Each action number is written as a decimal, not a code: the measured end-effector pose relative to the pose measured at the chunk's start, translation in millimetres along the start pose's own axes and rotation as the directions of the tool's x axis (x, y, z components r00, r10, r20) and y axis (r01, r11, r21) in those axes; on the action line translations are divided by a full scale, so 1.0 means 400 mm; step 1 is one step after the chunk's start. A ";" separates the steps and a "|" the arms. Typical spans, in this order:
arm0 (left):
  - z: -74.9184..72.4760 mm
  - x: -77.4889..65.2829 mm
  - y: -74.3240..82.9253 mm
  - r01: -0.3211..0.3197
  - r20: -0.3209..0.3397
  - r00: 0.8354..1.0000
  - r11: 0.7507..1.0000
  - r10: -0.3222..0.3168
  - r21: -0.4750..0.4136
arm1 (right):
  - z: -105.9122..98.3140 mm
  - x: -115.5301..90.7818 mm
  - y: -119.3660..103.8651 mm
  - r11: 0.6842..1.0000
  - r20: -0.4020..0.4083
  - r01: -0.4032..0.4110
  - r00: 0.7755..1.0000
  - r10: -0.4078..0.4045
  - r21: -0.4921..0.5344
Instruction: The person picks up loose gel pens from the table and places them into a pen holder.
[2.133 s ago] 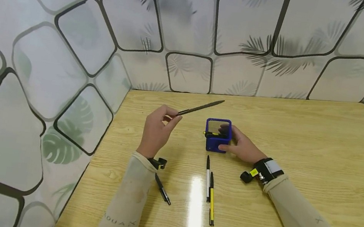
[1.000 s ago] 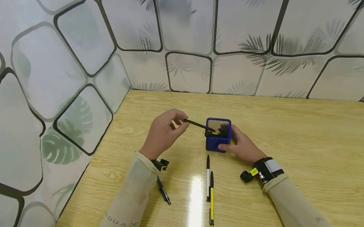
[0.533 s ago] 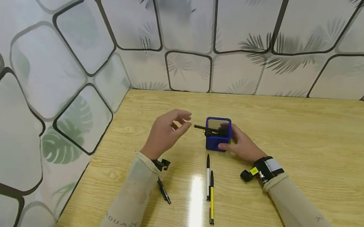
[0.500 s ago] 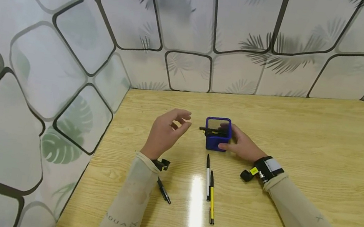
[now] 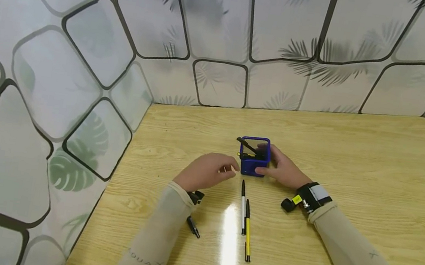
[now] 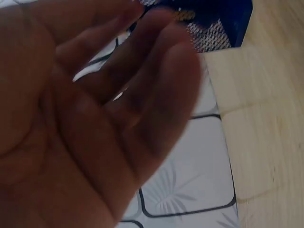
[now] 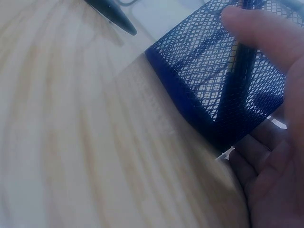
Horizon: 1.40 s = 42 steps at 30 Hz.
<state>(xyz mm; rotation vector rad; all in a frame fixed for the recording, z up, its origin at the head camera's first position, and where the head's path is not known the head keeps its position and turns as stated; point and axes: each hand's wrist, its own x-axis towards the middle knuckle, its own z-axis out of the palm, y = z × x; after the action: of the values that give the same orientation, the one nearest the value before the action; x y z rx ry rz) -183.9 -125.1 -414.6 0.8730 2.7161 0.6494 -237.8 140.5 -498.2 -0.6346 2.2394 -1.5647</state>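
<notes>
Bench [image 5: 354, 170] of glossy wood carries the mesh holder [image 5: 248, 168], leaf-printed wall [image 5: 225, 39] beyond it; our right fingers [image 5: 266, 171] grip the holder, our left fingers [image 5: 230, 161] hang loosely bent near it, and pens [image 5: 247, 237] lie between it and us.

Prob. a desk spot, home or office, can't tell: wood-look table [image 5: 335, 159] in a corner, leaf-print walls [image 5: 223, 25] behind & L. Pens [image 5: 248, 237] + mesh cup [image 5: 249, 168] = writing stuff.

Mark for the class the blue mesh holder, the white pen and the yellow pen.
Blue mesh holder [image 5: 249, 167], head view: on its near wall.
White pen [image 5: 243, 208], head view: on its white barrel.
Yellow pen [image 5: 248, 235], head view: on its yellow barrel.
</notes>
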 end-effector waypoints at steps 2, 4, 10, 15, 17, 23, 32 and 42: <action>0.019 0.008 0.007 -0.021 0.135 0.991 1.000 0.023 -0.018 | -0.001 0.002 0.007 1.000 -0.005 0.005 1.000 -0.005 -0.007; 0.037 0.015 0.011 -0.028 0.235 0.971 0.999 0.037 -0.043 | -0.003 0.005 0.018 1.000 -0.008 0.017 1.000 -0.018 -0.010; 0.072 0.027 -0.001 -0.024 0.317 0.948 1.000 0.027 -0.013 | -0.004 0.013 0.036 0.999 -0.007 0.050 0.999 -0.050 -0.002; 0.083 0.030 -0.015 0.004 0.304 0.953 1.000 0.004 -0.027 | -0.002 0.013 0.035 1.000 -0.007 0.029 1.000 -0.029 0.003; 0.085 0.032 -0.018 0.016 0.299 0.954 0.999 -0.005 -0.033 | -0.001 0.012 0.030 1.000 -0.006 0.016 1.000 -0.016 0.006; 0.091 0.038 -0.021 0.020 0.299 0.954 1.000 -0.021 0.006 | 0.000 0.010 0.023 1.000 0.002 -0.005 1.000 0.005 0.026; 0.070 0.022 -0.017 0.032 0.213 0.974 0.982 -0.072 0.184 | 0.001 0.013 0.034 1.000 0.000 0.009 1.000 -0.009 0.020; 0.066 0.016 0.042 -0.066 0.332 0.942 0.996 0.045 0.053 | 0.000 0.010 0.029 0.999 -0.010 0.032 0.999 -0.031 0.009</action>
<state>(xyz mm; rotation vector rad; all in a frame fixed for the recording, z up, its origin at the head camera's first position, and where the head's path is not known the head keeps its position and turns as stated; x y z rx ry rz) -172.0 -100.1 -430.5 0.9792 2.4275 0.3862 -243.2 141.8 -509.3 -0.6640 2.2393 -1.5953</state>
